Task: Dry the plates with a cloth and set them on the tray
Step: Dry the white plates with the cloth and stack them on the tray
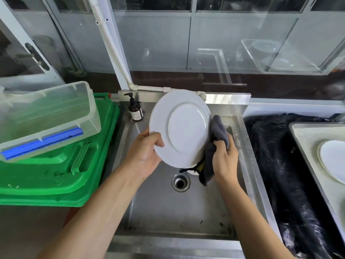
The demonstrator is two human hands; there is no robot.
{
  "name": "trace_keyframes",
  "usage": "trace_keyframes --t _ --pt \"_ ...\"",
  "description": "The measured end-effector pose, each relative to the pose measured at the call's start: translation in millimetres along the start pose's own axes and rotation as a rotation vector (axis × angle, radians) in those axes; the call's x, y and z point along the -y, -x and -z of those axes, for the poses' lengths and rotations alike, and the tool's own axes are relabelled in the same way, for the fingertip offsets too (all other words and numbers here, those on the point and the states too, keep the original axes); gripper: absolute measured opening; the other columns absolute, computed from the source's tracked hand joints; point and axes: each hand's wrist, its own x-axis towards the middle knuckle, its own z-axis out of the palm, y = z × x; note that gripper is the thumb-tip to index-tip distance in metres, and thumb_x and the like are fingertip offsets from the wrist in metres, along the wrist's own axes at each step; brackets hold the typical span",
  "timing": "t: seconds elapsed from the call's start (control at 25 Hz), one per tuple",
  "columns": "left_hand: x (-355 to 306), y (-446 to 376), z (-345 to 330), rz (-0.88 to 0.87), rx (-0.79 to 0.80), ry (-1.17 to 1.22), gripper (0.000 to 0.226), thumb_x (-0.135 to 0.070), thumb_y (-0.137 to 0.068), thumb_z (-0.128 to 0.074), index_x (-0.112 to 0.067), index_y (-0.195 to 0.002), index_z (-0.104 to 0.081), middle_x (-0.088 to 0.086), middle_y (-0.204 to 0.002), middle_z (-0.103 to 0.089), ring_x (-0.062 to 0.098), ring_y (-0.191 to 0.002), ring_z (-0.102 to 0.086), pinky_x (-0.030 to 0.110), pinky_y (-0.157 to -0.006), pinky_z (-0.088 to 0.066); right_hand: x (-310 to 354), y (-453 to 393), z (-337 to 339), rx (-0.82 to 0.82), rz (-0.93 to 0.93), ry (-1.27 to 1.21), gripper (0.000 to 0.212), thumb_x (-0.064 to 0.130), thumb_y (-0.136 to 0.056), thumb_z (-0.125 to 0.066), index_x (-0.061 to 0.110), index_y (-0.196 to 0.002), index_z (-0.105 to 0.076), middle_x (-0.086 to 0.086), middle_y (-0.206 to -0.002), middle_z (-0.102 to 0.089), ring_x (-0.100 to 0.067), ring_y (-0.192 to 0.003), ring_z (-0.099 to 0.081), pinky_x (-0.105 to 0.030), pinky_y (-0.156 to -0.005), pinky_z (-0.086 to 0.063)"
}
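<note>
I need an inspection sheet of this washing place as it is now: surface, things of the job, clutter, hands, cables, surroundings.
Surface: steel sink, basin bare but for something white, mostly hidden under the held plate; drain open.
Job's things: white plate held tilted over the sink; grey cloth at its right edge; metal tray at right carries a second plate.
Clutter: pump bottle at the sink's back left corner; clear plastic box on green crates; black plastic sheet.
Hands: left hand grips the plate's rim; right hand holds the cloth.
Cables: nothing seen.
Surroundings: glazed panels, white pipe behind.
</note>
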Motion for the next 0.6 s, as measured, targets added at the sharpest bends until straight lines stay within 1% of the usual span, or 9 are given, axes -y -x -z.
trace_keyframes --t 0.04,0.12,0.16,0.24,0.32,0.36,0.44,0.52,0.6 --pt "0.8 -1.5 -1.3 -0.017 0.005 0.019 0.041 0.018 -0.071 -0.035 -0.012 -0.082 -0.060 0.007 -0.088 -0.068 0.025 -0.085 -0.064 0.035 -0.076 -0.048 -2.8 5.5 -2.3 -0.017 -0.055 -0.040 0.033 0.012 -0.092 -0.047 0.040 -0.086 -0.063 0.021 -0.078 -0.066 0.003 -0.072 -0.058 -0.007 -0.064 -0.045" --pt "3.6 -4.2 -4.3 -0.052 0.023 0.049 0.042 0.017 -0.072 -0.035 -0.011 -0.089 -0.061 0.006 -0.094 -0.071 0.023 -0.090 -0.066 0.037 -0.081 -0.050 -10.1 14.7 -10.2 -0.031 -0.203 -0.150 0.026 0.020 -0.093 -0.052 0.041 -0.101 -0.065 0.014 -0.090 -0.070 -0.003 -0.086 -0.064 -0.018 -0.075 -0.050" --pt "4.2 -4.4 -5.5 -0.064 0.037 0.063 0.042 0.017 -0.073 -0.036 -0.012 -0.087 -0.063 0.005 -0.095 -0.072 0.022 -0.090 -0.067 0.038 -0.083 -0.052 -13.7 18.2 -15.1 -0.027 -0.287 -0.236 0.024 0.023 -0.092 -0.057 0.037 -0.110 -0.065 0.007 -0.098 -0.072 -0.009 -0.094 -0.067 -0.026 -0.080 -0.052" --pt "6.5 -2.3 -8.5 -0.077 0.065 0.089 0.045 0.016 -0.073 -0.037 -0.015 -0.086 -0.067 0.005 -0.099 -0.073 0.022 -0.093 -0.069 0.041 -0.088 -0.052 -17.6 22.6 -20.9 -0.026 -0.371 -0.391 0.035 0.029 -0.085 -0.070 0.026 -0.119 -0.067 -0.002 -0.109 -0.075 -0.018 -0.104 -0.071 -0.037 -0.089 -0.056" --pt "9.2 1.9 -9.2 -0.079 0.095 0.113 0.049 0.016 -0.073 -0.037 -0.015 -0.094 -0.068 0.006 -0.104 -0.072 0.024 -0.098 -0.067 0.043 -0.090 -0.052 -19.8 20.4 -18.6 -0.047 -0.368 -0.445 0.046 0.029 -0.076 -0.077 0.019 -0.120 -0.069 -0.007 -0.112 -0.076 -0.023 -0.108 -0.072 -0.042 -0.095 -0.057" --pt "8.9 3.3 -7.6 -0.078 0.108 0.130 0.051 0.016 -0.073 -0.036 -0.015 -0.098 -0.067 0.007 -0.106 -0.071 0.025 -0.100 -0.066 0.042 -0.088 -0.053 -18.5 17.1 -15.1 -0.054 -0.351 -0.452 0.048 0.028 -0.074 -0.078 0.017 -0.120 -0.070 -0.009 -0.112 -0.076 -0.025 -0.109 -0.073 -0.042 -0.095 -0.058" --pt "1.9 2.6 -2.2 -0.078 0.132 0.133 0.046 0.010 -0.078 -0.040 -0.016 -0.108 -0.064 0.006 -0.107 -0.069 0.024 -0.101 -0.064 0.039 -0.082 -0.053 -14.7 6.8 -4.7 -0.053 -0.303 -0.436 0.045 0.026 -0.075 -0.079 0.016 -0.118 -0.071 -0.008 -0.108 -0.078 -0.024 -0.107 -0.073 -0.038 -0.089 -0.059" --pt "-10.8 0.0 3.0 -0.050 0.125 0.054 0.032 -0.010 -0.086 -0.056 -0.017 -0.117 -0.063 0.005 -0.108 -0.071 0.023 -0.100 -0.066 0.039 -0.078 -0.055 -10.5 -4.8 8.1 -0.031 -0.235 -0.360 0.035 0.025 -0.076 -0.081 0.021 -0.110 -0.074 -0.006 -0.104 -0.079 -0.022 -0.103 -0.074 -0.036 -0.085 -0.059" --pt "-20.4 -1.0 8.9 0.000 0.118 -0.068 0.040 -0.028 -0.080 -0.072 -0.019 -0.119 -0.066 0.006 -0.111 -0.074 0.024 -0.101 -0.070 0.040 -0.076 -0.060 -3.1 -11.3 17.9 0.031 -0.159 -0.276 0.029 0.029 -0.075 -0.082 0.026 -0.104 -0.077 -0.003 -0.101 -0.079 -0.019 -0.099 -0.075 -0.034 -0.083 -0.060"
